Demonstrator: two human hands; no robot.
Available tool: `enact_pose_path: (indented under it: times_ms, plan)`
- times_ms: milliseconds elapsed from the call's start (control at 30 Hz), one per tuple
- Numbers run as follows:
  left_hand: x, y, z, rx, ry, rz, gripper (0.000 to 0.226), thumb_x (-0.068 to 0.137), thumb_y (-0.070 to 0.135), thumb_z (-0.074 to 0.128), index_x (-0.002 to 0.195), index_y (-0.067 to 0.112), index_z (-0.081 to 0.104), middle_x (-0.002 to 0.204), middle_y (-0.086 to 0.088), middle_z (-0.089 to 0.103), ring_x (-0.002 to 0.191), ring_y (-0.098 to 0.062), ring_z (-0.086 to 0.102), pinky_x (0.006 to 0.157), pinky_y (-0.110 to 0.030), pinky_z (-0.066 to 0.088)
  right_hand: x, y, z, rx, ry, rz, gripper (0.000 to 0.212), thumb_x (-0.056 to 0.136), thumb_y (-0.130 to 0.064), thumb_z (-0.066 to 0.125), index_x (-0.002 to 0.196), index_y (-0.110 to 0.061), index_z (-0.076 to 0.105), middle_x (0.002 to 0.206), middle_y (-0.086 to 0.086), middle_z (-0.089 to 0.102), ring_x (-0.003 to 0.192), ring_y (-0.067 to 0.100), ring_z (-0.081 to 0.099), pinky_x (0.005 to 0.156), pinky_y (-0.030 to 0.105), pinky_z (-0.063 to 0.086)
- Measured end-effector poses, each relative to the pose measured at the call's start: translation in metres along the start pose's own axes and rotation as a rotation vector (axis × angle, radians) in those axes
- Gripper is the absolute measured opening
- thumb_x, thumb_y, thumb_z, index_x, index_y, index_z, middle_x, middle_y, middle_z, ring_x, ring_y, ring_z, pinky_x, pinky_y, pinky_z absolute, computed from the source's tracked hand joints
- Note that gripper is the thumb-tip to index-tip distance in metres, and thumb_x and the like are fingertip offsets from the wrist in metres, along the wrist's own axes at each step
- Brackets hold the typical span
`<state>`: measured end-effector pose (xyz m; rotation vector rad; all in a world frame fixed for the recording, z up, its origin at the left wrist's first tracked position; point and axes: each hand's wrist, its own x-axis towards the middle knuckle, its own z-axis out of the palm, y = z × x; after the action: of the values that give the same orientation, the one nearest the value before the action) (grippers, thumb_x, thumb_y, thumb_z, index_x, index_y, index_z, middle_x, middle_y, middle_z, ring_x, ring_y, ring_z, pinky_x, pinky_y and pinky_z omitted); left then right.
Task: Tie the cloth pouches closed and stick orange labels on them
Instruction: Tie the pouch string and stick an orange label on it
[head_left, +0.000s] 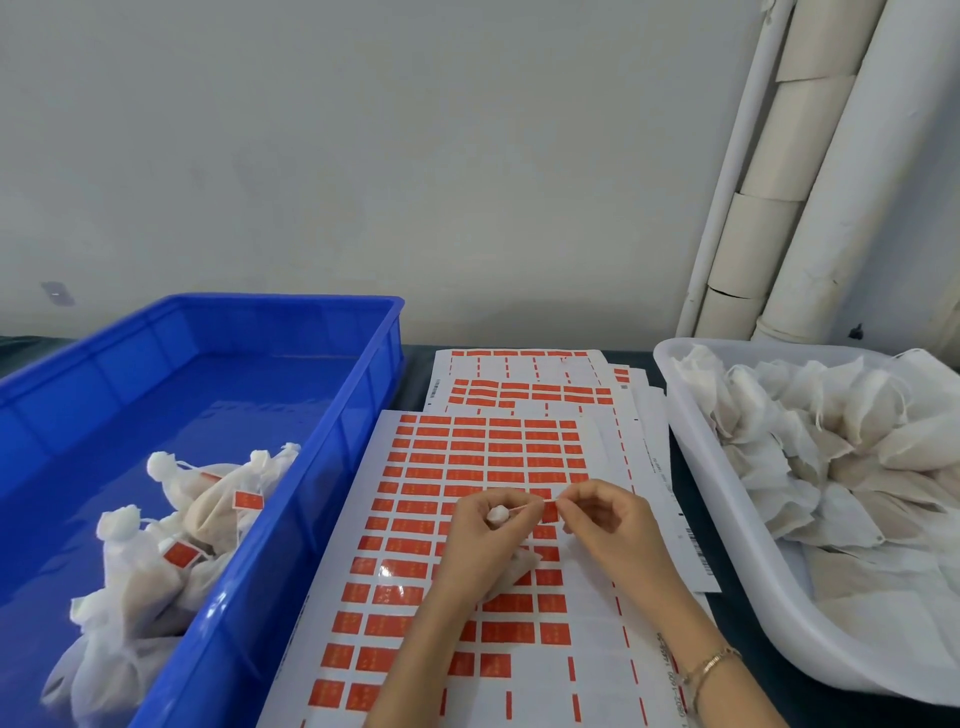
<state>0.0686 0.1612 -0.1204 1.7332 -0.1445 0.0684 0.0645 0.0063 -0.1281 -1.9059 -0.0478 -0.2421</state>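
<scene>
left hand (478, 538) grips cloth pouch (497, 514) at its gathered neck above the label sheet (592, 623), right hand (608, 519) pinches the thin drawstring (535, 505) taut; pouch judged light, soft, floppy, so best held at the neck.

Blue plastic bin (358, 395) left on dark tabletop (415, 364); white tray (753, 561) right. White pipes (821, 208), one wrapped in beige segments, run up grey wall (363, 156) behind tray.

The dark table (748, 618) carries a blue crate (358, 410) at left, overlapping label sheets (467, 457) mid-table and a white tray (727, 499) at right.
</scene>
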Motion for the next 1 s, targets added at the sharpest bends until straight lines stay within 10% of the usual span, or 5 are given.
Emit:
enact_pose_path:
  times_ms: [433, 1000]
  plan:
    - [-0.002, -0.007, 0.001, 0.037, -0.02, 0.005, 0.021, 0.093, 0.025, 0.058, 0.112, 0.032, 0.063, 0.105, 0.017, 0.065, 0.099, -0.005, 0.061, 0.079, -0.016, 0.053, 0.001, 0.005, 0.002, 0.119, 0.05, 0.069, 0.009, 0.092, -0.028, 0.057, 0.097, -0.021, 0.06, 0.08, -0.004, 0.07, 0.073, 0.01, 0.068, 0.065, 0.015, 0.053]
    - [-0.056, 0.067, -0.055, 0.237, 0.221, 0.324, 0.013, 0.089, 0.027, 0.065, 0.096, 0.037, 0.068, 0.093, 0.022, 0.067, 0.094, -0.002, 0.063, 0.08, -0.017, 0.054, -0.035, -0.083, 0.032, -0.038, -0.114, -0.19, 0.025, 0.076, -0.025, 0.076, 0.087, -0.044, 0.063, 0.077, -0.026, 0.067, 0.08, -0.001, 0.066, 0.066, 0.011, 0.054]
